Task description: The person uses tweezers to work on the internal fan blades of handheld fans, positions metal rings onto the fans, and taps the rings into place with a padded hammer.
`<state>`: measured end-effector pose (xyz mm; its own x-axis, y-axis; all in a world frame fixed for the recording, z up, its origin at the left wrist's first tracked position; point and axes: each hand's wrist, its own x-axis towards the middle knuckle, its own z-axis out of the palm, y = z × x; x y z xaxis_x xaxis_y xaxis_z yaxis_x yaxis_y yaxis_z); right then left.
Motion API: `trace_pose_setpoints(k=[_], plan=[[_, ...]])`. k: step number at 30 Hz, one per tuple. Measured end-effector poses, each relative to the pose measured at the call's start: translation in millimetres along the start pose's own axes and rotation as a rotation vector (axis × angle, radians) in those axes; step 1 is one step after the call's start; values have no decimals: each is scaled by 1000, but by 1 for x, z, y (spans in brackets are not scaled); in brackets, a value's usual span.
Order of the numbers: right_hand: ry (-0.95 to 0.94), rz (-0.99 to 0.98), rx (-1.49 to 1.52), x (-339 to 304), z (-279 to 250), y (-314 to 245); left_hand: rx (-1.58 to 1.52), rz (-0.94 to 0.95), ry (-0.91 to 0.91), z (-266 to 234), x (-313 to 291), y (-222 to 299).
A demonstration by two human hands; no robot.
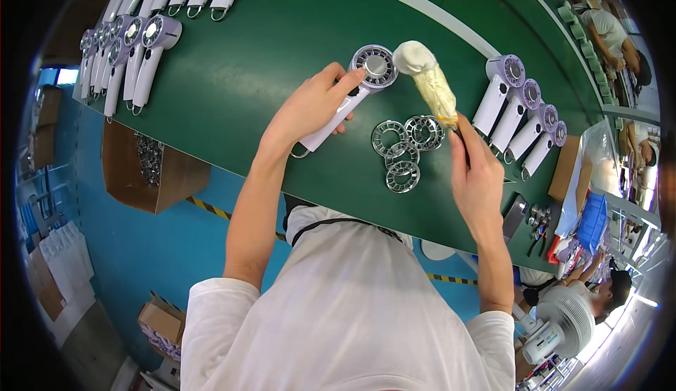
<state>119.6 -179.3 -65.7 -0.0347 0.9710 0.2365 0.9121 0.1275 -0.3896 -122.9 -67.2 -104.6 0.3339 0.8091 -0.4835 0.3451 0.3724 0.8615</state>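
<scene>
My left hand (310,106) is closed around a white and lilac handheld fan (335,121) with a silver ring on its round head and a wire loop at its lower end. The thumb lies by the edge of the fan's head. In my right hand (477,176) is the dark handle of a mallet (431,85), its head padded in white cloth and its neck wrapped in yellowish film. The padded head is beside the fan's head; whether they touch I cannot tell. Below the mallet, several loose silver rings (403,178) lie partly overlapping on the green table (246,60).
Several finished-looking fans (156,46) lie in rows at the far left, and more fans (510,109) at the right. Pliers (538,242) and small parts lie near the right edge. A cardboard box (172,180) of metal parts stands below the left edge. Co-workers sit at right.
</scene>
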Motion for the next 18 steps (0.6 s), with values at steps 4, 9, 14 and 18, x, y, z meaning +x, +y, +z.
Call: trace_pose_setpoints(k=[4, 9, 14, 18], plan=[[56, 32, 31, -2, -3, -5, 4, 0, -8, 0, 0, 0], [-20, 37, -36, -1, -8, -8, 0, 10, -6, -2, 2, 0], [-49, 32, -11, -6, -6, -9, -43, 12, 15, -3, -2, -1], [35, 263, 160, -14, -13, -5, -131, 67, 22, -7, 3, -2]])
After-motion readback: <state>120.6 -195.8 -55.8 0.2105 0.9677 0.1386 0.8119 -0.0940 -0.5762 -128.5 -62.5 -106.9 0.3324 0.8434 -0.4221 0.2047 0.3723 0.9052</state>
